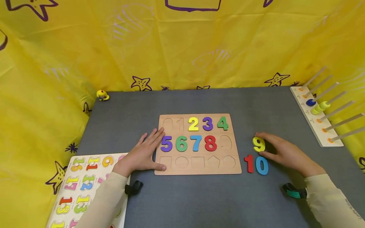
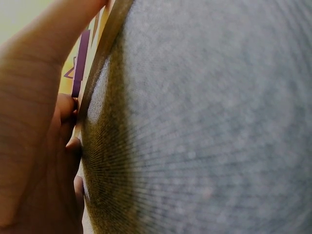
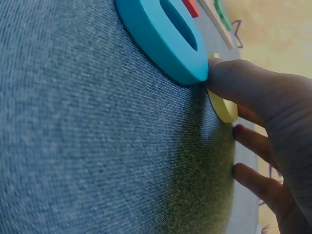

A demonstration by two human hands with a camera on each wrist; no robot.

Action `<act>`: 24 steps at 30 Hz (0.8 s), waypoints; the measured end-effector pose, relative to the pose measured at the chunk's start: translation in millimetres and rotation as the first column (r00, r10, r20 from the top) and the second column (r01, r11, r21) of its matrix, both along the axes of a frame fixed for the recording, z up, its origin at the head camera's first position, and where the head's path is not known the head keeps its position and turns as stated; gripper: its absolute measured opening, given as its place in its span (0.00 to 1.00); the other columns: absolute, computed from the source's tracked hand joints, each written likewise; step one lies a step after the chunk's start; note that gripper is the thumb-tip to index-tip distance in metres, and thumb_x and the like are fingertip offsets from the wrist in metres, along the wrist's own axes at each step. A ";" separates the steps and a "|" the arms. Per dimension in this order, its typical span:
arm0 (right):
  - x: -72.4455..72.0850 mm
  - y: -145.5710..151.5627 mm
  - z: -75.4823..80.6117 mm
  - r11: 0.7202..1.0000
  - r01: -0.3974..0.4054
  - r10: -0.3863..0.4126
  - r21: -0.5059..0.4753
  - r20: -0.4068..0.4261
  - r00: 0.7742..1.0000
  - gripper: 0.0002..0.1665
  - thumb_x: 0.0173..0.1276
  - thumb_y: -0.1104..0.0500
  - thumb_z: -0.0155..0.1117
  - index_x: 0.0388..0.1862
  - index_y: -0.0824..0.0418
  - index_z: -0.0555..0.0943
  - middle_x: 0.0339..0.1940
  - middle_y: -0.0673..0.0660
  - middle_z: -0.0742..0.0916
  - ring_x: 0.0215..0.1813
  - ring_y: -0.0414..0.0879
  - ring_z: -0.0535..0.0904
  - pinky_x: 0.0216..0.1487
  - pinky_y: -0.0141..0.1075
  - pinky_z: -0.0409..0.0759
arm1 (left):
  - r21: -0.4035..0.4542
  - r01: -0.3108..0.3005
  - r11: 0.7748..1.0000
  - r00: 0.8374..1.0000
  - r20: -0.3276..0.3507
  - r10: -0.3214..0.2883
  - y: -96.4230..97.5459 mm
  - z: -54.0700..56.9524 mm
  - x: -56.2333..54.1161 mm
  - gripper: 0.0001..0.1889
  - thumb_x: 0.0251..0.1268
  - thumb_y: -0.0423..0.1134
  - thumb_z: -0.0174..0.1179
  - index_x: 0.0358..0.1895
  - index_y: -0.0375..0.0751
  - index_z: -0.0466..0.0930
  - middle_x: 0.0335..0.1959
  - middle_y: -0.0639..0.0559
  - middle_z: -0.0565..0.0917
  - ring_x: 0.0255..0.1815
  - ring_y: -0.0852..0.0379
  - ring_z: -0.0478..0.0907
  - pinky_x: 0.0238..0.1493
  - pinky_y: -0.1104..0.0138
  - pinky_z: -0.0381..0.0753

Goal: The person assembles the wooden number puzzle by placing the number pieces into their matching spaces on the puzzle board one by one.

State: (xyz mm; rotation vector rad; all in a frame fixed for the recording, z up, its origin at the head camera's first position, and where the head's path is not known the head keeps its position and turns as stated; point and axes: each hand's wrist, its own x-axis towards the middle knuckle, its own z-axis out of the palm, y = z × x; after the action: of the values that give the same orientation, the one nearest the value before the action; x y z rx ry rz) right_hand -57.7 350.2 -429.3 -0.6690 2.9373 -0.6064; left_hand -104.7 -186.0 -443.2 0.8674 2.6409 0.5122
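Right hand (image 1: 285, 155): grip narrowed to a pinch, thumb and fingertip at opposite edges of a thick, smooth yellow number nine (image 1: 260, 146). The nine is right of the pale wooden rectangular board (image 1: 198, 171), apart from it; whether it is lifted cannot be told. Left hand (image 1: 142, 156): grip spread wide, fingers nearly straight, laid over the board's left edge, thumb on its near left corner.

Beside the nine, towards the person, is a thick blue oval zero (image 3: 151, 39); contact with the thumb cannot be told. A flat red number one (image 1: 249, 163) lies between that zero and the board's right edge, touching neither.

The board has rounded corners. Its far row carries a yellow 2 (image 1: 193, 124), purple 3 (image 1: 209, 123) and green 4 (image 1: 225, 122); its middle row, a purple 5 (image 1: 167, 142), green 6 (image 1: 178, 144), blue 7 (image 1: 196, 144) and red 8 (image 1: 210, 143). Outlined shapes fill its near row.

Grey, fine-ribbed counter (image 1: 216, 202) extends in front of and behind the board. Near left of the board, a white numbered panel (image 1: 64, 193) lies partly under the sleeve; well right stands a white rack (image 1: 323, 137) with slanting rods.
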 end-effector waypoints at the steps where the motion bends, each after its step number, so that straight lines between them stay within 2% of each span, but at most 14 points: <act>1: 0.0 -0.1 0.2 1.000 0.001 -0.001 0.002 -0.002 1.000 0.40 0.63 0.50 0.77 0.72 0.56 0.72 0.67 0.62 0.79 0.65 0.61 0.75 0.57 0.62 0.74 | 0.002 -0.001 1.000 1.000 -0.001 0.001 -0.1 -0.3 -0.1 0.71 0.42 0.80 0.66 0.83 0.43 0.42 0.84 0.52 0.39 0.83 0.49 0.33 0.77 0.43 0.32; 9: -0.5 -2.4 0.3 1.000 0.004 -0.003 0.022 -0.028 1.000 0.39 0.62 0.53 0.78 0.71 0.57 0.74 0.65 0.62 0.80 0.63 0.61 0.76 0.57 0.64 0.75 | -0.003 0.001 1.000 1.000 -0.006 -0.001 0.1 -0.7 -0.2 0.71 0.42 0.79 0.67 0.83 0.43 0.41 0.84 0.52 0.39 0.83 0.49 0.33 0.77 0.43 0.32; 14: -2.0 -10.1 7.7 1.000 0.001 0.000 0.031 -0.042 0.999 0.40 0.62 0.52 0.78 0.71 0.55 0.73 0.64 0.61 0.81 0.62 0.59 0.77 0.56 0.63 0.76 | 0.001 0.004 1.000 1.000 0.001 -0.004 1.9 2.5 -0.8 0.71 0.42 0.79 0.67 0.83 0.42 0.42 0.84 0.51 0.39 0.83 0.47 0.33 0.77 0.43 0.32; 19: -11.7 -32.0 17.6 0.995 -0.100 0.100 0.007 -0.077 0.992 0.40 0.60 0.55 0.80 0.70 0.56 0.75 0.62 0.58 0.82 0.61 0.55 0.78 0.55 0.59 0.79 | -0.007 0.002 1.000 1.000 0.000 -0.002 1.7 3.5 -0.7 0.71 0.42 0.78 0.68 0.83 0.42 0.42 0.84 0.51 0.39 0.83 0.47 0.33 0.77 0.43 0.32; 24: -23.3 -61.3 21.8 0.984 -0.179 0.179 0.016 0.002 0.984 0.40 0.61 0.52 0.79 0.71 0.56 0.75 0.64 0.55 0.82 0.64 0.54 0.77 0.58 0.56 0.79 | 0.001 -0.001 1.000 1.000 0.007 0.001 1.5 2.4 -0.4 0.71 0.42 0.78 0.68 0.83 0.41 0.42 0.84 0.50 0.39 0.83 0.47 0.33 0.77 0.43 0.32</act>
State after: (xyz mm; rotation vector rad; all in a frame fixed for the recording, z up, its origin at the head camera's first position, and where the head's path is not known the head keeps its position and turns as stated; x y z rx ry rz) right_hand -81.0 289.0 -407.6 -0.9179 2.8355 -0.5635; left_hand -105.1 -184.6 -440.7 0.8628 2.6356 0.5157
